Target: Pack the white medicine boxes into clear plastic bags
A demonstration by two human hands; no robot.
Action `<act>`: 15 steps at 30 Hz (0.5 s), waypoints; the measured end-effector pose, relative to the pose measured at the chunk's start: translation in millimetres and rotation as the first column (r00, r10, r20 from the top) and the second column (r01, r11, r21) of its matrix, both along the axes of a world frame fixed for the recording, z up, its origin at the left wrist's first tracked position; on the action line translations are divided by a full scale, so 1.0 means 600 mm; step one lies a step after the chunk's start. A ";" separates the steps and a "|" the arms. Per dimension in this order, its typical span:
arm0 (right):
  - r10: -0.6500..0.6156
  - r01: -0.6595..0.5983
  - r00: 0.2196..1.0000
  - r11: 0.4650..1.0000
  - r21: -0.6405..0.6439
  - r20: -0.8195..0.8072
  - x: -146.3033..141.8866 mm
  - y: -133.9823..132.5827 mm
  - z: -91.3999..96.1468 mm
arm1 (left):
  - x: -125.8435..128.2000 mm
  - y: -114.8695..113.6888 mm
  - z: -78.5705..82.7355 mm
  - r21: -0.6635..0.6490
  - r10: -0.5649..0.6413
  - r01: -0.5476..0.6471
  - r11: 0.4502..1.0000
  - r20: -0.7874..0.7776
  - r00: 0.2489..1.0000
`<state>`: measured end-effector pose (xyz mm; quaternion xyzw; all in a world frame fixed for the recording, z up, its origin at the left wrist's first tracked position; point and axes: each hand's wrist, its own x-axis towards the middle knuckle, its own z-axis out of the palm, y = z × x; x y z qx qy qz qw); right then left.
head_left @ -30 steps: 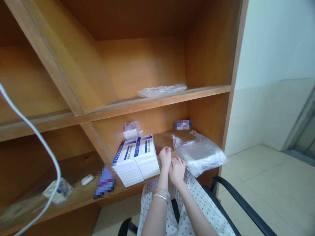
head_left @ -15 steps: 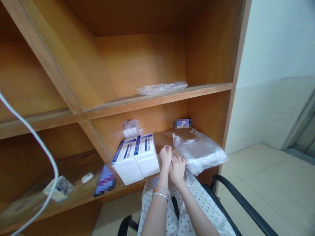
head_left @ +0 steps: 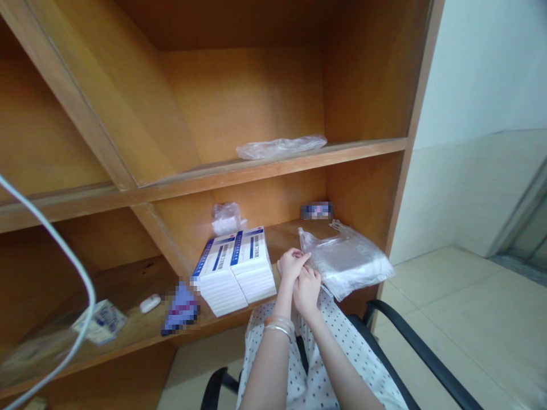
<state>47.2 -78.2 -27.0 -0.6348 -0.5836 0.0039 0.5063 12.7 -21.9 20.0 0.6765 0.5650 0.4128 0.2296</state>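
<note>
My left hand (head_left: 293, 263) and my right hand (head_left: 306, 287) are together at the shelf's front edge, above my lap. The left fingers bend toward the right over the tips of the right hand, close together. My right fingers are curled, and whatever lies between the hands is hidden. Just right of them rests a clear plastic bag (head_left: 348, 256) with a flat, whitish bundle inside, its corner hanging over the edge. To the left stand two stacks of white and blue boxes (head_left: 235, 279), side by side.
Behind the boxes sits a small plastic-wrapped white item (head_left: 226, 219). A crumpled clear bag (head_left: 282, 147) lies on the upper shelf. Further left are a small carton (head_left: 102, 323), a white oval object (head_left: 150, 303) and a white cable (head_left: 70, 256). A chair armrest (head_left: 419, 347) is at right.
My left hand has turned, its fingers now reaching right over my right hand. The right hand stays almost in place. The view has shifted slightly; boxes and bags are as before.
</note>
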 end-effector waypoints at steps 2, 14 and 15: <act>-0.004 0.004 1.000 1.000 -0.004 0.000 0.000 0.000 0.000 | 0.006 -0.016 0.014 -0.002 -0.002 0.002 1.000 -0.050 0.999; 0.033 -0.033 0.999 0.999 -0.023 -0.011 0.005 -0.006 0.006 | 0.005 -0.011 0.006 0.102 0.061 -0.063 0.993 0.019 0.998; 0.038 -0.038 0.999 0.999 -0.022 -0.010 0.005 -0.006 0.005 | 0.003 -0.007 0.007 0.134 0.068 -0.067 0.989 -0.002 0.998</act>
